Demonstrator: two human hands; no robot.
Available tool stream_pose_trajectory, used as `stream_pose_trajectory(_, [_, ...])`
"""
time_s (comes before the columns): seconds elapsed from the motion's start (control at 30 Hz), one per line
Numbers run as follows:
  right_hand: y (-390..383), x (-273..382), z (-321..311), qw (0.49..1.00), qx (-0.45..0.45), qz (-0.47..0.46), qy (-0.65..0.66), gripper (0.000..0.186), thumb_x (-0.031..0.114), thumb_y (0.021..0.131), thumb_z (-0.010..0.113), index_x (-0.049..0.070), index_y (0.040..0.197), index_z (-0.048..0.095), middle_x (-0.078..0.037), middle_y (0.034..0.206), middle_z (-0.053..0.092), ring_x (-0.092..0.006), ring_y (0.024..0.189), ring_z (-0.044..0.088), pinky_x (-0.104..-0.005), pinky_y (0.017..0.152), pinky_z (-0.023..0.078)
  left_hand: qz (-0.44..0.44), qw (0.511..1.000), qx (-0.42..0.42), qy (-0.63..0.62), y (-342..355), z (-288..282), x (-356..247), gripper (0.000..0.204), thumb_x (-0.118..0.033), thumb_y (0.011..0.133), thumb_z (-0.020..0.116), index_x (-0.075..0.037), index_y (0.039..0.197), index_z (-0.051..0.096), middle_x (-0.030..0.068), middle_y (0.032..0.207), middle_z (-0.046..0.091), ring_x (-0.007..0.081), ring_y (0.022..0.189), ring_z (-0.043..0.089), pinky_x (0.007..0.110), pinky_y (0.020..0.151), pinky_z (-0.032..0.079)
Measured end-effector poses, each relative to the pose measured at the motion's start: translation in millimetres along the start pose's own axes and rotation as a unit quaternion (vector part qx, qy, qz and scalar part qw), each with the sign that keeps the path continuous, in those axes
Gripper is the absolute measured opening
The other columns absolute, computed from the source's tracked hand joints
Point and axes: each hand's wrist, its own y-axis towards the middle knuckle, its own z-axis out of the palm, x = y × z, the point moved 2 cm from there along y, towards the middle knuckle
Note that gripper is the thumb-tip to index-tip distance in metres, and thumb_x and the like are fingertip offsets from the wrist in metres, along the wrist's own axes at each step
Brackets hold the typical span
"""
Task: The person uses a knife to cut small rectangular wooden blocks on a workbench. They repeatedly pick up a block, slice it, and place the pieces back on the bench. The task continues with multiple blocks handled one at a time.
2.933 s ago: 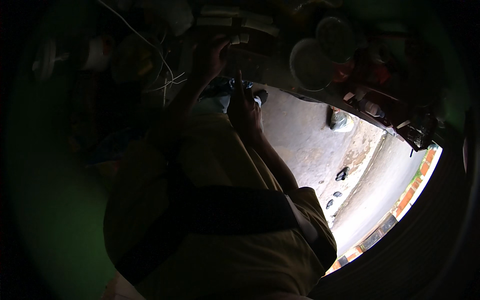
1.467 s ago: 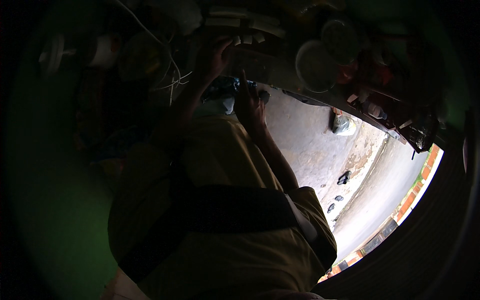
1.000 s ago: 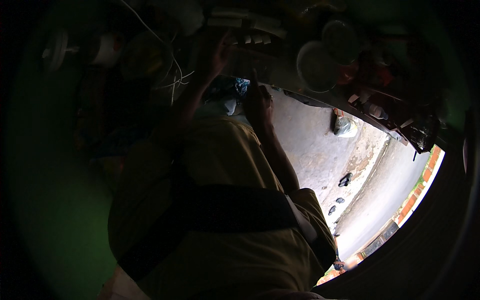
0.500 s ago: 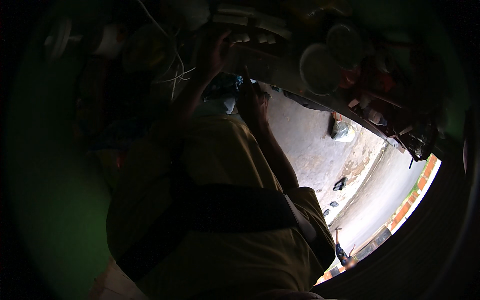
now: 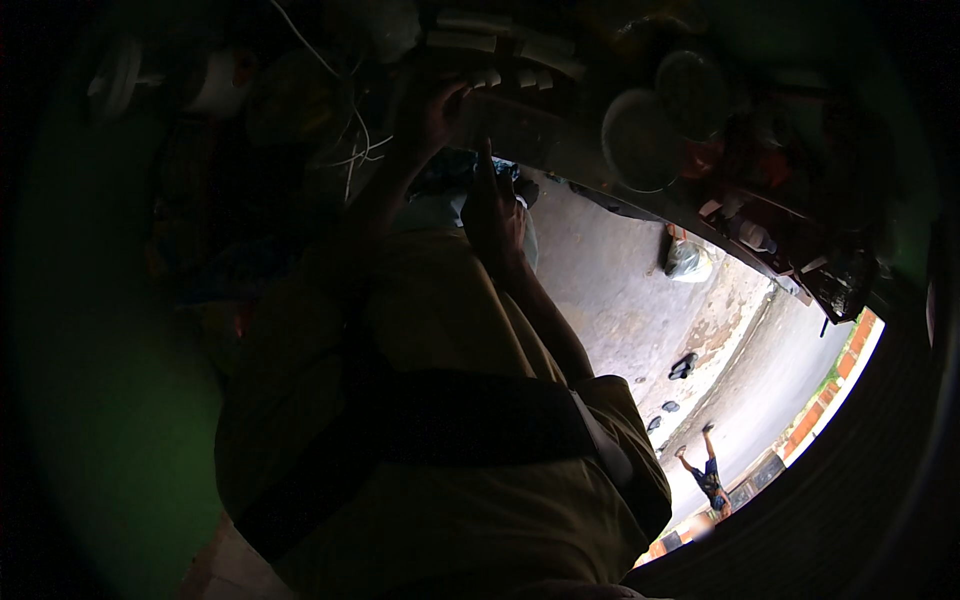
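Observation:
Deep shade covers the worktop and both hands. My left hand (image 5: 436, 114) is at the near part of a dark board or tabletop (image 5: 520, 118), its fingers bent together beside small pale blocks (image 5: 486, 79). Whatever its fingertips pinch is too dark to make out. Closer to my body, my right hand (image 5: 497, 218) is raised with its index finger stretched toward the board and the other fingers curled. Anything inside that curl is hidden. Longer pale strips (image 5: 462, 41) lie behind the small blocks.
Round tubs (image 5: 640, 140) stand right of the board, and a white cable (image 5: 355, 125) hangs on the left. A cluttered rack (image 5: 760, 235) is farther right. Beyond lies sunlit floor with a plastic bag (image 5: 688, 262), dark footwear (image 5: 682, 366) and a distant person (image 5: 711, 480).
My left hand has come slightly toward me, its fingertips nearer the small blocks. My right hand has shifted a little left. The distant person has changed position outside.

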Motion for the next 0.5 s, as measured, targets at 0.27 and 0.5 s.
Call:
stream_pose_trajectory(0.27, [0.8,4.3,2.5,0.998,0.037,0.049,-0.002,0.09,0.004,0.092,0.063,0.019,0.171,0.023,-0.03,0.125,0.062,-0.0451,0.081,0.07,-0.0531,0.066,0.06,-0.012,0.999,0.017,-0.029,-4.4,3.6,2.9,0.022,-0.012,0.091,0.081,-0.007,0.112,0.077,0.0132,0.114,0.075,0.0343,0.104,0.073,0.042,0.089,0.06])
stream_pose_trajectory(0.5, [5.1,5.3,-14.6,0.997,0.028,0.06,0.04,0.088,0.005,0.095,0.062,0.023,0.171,0.022,-0.027,0.109,0.069,-0.0435,0.082,0.071,-0.0544,0.066,0.058,-0.061,0.992,0.033,-0.105,-27.1,28.2,38.1,0.039,-0.006,0.09,0.078,-0.008,0.127,0.069,0.0167,0.12,0.072,0.0354,0.113,0.07,0.043,0.099,0.057])
